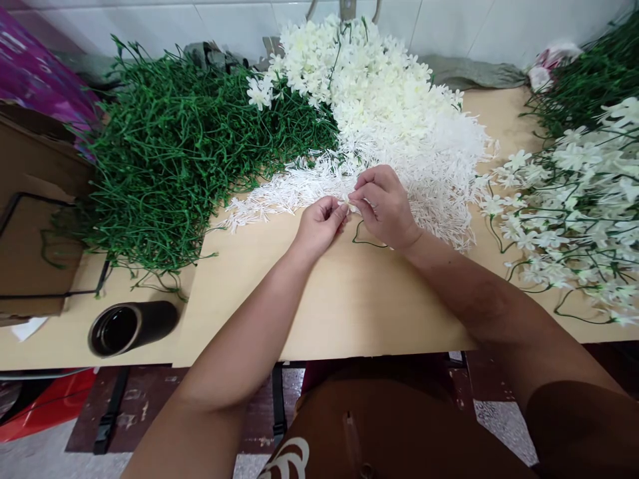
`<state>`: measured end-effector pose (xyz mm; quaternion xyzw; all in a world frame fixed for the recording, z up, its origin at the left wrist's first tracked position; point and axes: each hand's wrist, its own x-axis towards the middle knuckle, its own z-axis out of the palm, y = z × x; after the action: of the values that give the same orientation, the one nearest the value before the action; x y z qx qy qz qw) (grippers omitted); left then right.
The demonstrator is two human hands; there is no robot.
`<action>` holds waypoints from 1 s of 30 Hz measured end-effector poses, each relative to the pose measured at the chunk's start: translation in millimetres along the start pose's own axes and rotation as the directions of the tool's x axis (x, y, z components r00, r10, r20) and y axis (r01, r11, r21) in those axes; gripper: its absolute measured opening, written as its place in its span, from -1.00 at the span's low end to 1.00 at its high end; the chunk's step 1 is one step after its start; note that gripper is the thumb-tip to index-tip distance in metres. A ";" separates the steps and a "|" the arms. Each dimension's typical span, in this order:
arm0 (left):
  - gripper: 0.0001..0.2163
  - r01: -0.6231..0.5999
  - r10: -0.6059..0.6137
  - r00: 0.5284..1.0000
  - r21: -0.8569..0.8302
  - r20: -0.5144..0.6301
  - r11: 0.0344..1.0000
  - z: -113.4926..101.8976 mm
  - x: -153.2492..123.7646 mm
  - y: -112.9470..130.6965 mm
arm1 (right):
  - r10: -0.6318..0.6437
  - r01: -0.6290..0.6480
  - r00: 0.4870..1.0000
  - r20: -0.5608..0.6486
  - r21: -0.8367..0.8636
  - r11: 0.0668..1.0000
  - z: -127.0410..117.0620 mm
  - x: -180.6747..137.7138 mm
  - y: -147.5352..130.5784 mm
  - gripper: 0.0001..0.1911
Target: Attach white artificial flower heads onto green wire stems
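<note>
My left hand (pixel 322 225) pinches a small white artificial flower (pixel 351 207) between thumb and fingers, above the front of the table. The fingertips of my right hand (pixel 385 205) are pinched together at the same flower, partly covering it. A thin green stem (pixel 368 243) shows below my right hand and curves over the tabletop. Just behind both hands spreads a heap of thin white plastic pieces (pixel 439 179). White flower heads (pixel 369 80) are piled up further back.
Green plastic stems (pixel 164 140) form a big pile on the left. At the right lie white flowers on stems (pixel 589 213), with more green stems (pixel 594 83) behind. A dark cup (pixel 154 320) lies near the front left edge, beside a cardboard box (pixel 34 193). A tiled wall (pixel 449 26) bounds the back.
</note>
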<state>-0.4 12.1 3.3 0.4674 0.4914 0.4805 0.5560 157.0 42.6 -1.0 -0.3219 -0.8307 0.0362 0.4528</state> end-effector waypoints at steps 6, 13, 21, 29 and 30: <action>-0.73 -0.010 0.010 1.000 0.001 -0.001 1.000 -1.2 0.7 -1.4 | 0.007 -0.008 0.996 0.088 0.006 1.000 0.8 -0.3 -5.2 -0.69; -0.72 0.027 -0.027 1.000 -0.037 0.000 0.999 -1.2 0.7 -0.9 | 0.055 -0.062 0.997 0.047 0.178 0.982 2.8 -3.9 5.8 -0.80; -0.69 0.025 -0.024 1.000 -0.061 0.013 0.998 -0.3 0.5 0.3 | 0.152 -0.157 0.988 0.039 0.218 0.963 0.6 -1.8 3.5 -0.90; -0.64 -0.009 0.010 1.000 -0.033 0.025 0.999 -5.4 3.6 -5.7 | 0.121 -0.132 0.990 0.068 0.180 0.975 4.3 -3.6 3.8 -0.90; -0.64 -0.014 0.014 1.000 -0.022 0.023 1.000 -6.1 4.3 -7.0 | 0.126 -0.138 0.989 0.077 0.181 0.974 4.6 -3.8 4.2 -0.91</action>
<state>-5.7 16.0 -4.5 0.4703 0.4765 0.4842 0.5634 157.0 44.8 -8.0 -0.3312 -0.8146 0.1540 0.4505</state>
